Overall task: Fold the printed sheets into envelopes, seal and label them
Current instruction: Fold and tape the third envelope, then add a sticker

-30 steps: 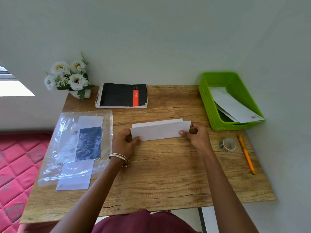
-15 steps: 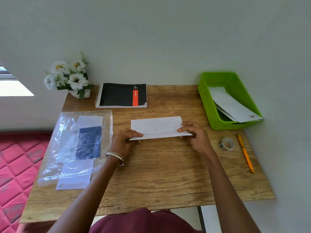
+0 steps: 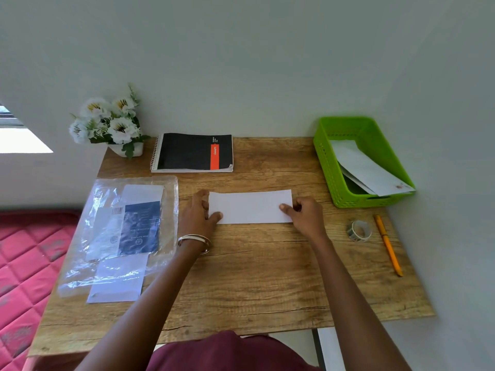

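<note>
A folded white sheet (image 3: 250,207) lies flat on the wooden table (image 3: 254,277), a narrow strip. My left hand (image 3: 198,212) grips its left end, thumb on top. My right hand (image 3: 304,214) pinches its right end the same way. A clear plastic packet of envelopes (image 3: 126,231) lies at the left, with one white envelope (image 3: 117,282) sticking out toward me. The tape roll (image 3: 359,231) and an orange pen (image 3: 388,245) rest at the right.
A green basket (image 3: 326,162) at the back right holds white envelopes (image 3: 369,170). A black spiral notebook (image 3: 192,152) and a pot of white flowers (image 3: 112,124) stand along the wall. A pink mattress (image 3: 24,263) lies left of the table.
The sheet was lifted and turned over between both hands, and now lies pressed flat as a single strip, a little farther from the wall side than before.
</note>
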`<act>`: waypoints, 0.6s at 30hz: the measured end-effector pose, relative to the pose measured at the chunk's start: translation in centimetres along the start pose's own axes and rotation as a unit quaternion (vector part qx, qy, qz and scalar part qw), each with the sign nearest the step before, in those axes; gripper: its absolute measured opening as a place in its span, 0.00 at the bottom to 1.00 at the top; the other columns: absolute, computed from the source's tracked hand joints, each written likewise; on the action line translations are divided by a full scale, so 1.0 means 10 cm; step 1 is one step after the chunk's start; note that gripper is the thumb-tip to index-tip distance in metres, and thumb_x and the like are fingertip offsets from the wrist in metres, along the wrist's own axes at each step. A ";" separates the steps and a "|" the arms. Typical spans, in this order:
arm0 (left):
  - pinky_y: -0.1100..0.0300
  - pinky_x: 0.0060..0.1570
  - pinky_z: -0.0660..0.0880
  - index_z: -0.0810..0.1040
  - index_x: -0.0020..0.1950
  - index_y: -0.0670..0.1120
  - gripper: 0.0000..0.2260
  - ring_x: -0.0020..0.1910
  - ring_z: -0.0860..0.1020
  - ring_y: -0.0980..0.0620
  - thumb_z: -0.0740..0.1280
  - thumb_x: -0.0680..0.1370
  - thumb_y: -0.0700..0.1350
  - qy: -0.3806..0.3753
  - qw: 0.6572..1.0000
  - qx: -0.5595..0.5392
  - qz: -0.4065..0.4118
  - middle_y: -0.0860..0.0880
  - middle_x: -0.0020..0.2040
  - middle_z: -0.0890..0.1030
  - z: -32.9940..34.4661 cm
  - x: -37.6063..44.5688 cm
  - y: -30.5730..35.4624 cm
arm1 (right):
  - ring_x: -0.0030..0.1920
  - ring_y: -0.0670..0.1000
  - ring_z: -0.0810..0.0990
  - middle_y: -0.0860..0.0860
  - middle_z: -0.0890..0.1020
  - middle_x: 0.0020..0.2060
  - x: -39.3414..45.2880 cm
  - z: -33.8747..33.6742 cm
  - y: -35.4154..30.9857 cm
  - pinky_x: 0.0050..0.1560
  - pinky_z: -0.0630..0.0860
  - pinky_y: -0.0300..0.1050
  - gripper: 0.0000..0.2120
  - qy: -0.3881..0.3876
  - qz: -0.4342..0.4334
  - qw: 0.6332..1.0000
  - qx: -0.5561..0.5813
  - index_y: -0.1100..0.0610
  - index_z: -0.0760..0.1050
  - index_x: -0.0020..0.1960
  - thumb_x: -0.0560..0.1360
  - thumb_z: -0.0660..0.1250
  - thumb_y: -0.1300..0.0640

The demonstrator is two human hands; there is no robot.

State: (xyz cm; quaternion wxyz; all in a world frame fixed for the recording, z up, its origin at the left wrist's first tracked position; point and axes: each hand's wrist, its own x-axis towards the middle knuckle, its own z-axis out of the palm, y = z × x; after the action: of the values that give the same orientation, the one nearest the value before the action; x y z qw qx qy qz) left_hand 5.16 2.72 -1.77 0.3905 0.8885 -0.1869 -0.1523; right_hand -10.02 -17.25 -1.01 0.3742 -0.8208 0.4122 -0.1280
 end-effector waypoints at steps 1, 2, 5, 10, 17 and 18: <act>0.46 0.55 0.76 0.66 0.67 0.49 0.27 0.55 0.76 0.45 0.73 0.71 0.46 -0.001 1.000 0.014 0.007 0.44 0.61 0.75 0.01 0.00 -0.01 | 0.37 0.52 0.76 0.53 0.78 0.34 0.02 0.04 0.01 0.34 0.64 0.41 0.14 0.008 0.006 1.000 -0.015 0.59 0.74 0.35 0.71 0.74 0.51; 0.45 0.57 0.75 0.67 0.68 0.49 0.27 0.57 0.74 0.44 0.72 0.71 0.47 -0.002 1.000 0.025 0.013 0.44 0.63 0.72 0.01 0.01 -0.02 | 0.43 0.54 0.77 0.55 0.79 0.39 0.03 0.08 0.02 0.38 0.66 0.41 0.12 0.017 0.014 0.999 -0.026 0.59 0.76 0.40 0.70 0.74 0.52; 0.48 0.59 0.73 0.70 0.67 0.50 0.23 0.60 0.72 0.43 0.71 0.73 0.48 -0.016 0.998 0.048 0.027 0.43 0.64 0.68 0.00 0.01 -0.04 | 0.56 0.58 0.73 0.59 0.75 0.55 -0.02 0.12 -0.02 0.50 0.67 0.42 0.22 0.040 0.020 0.999 -0.026 0.60 0.72 0.59 0.70 0.75 0.56; 0.50 0.65 0.67 0.73 0.66 0.49 0.18 0.65 0.68 0.45 0.66 0.77 0.46 -0.049 0.978 0.145 0.140 0.48 0.70 0.64 -0.03 0.02 -0.06 | 0.67 0.59 0.64 0.59 0.66 0.66 -0.11 0.24 -0.20 0.63 0.63 0.53 0.27 0.078 -0.022 0.971 -0.224 0.57 0.62 0.71 0.75 0.67 0.59; 0.51 0.65 0.66 0.61 0.73 0.51 0.20 0.70 0.63 0.45 0.56 0.81 0.49 -0.109 0.925 0.316 0.179 0.55 0.75 0.58 -0.01 0.07 -0.08 | 0.77 0.55 0.48 0.56 0.53 0.77 -0.28 0.86 -0.60 0.75 0.47 0.52 0.25 -0.134 -0.280 0.898 -0.312 0.59 0.52 0.77 0.81 0.53 0.58; 0.50 0.66 0.66 0.61 0.73 0.51 0.21 0.70 0.63 0.45 0.56 0.81 0.49 -0.111 0.921 0.328 0.180 0.54 0.75 0.58 -0.01 0.07 -0.09 | 0.77 0.52 0.45 0.54 0.50 0.77 -0.28 0.91 -0.61 0.75 0.44 0.51 0.26 -0.154 -0.281 0.895 -0.311 0.58 0.49 0.77 0.82 0.52 0.57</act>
State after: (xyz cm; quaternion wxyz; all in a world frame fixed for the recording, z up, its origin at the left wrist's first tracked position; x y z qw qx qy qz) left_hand 5.98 3.00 -2.46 0.0749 0.8953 -0.4258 -0.1073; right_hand -3.48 -8.17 -2.57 0.1076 -0.9862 0.1208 0.0347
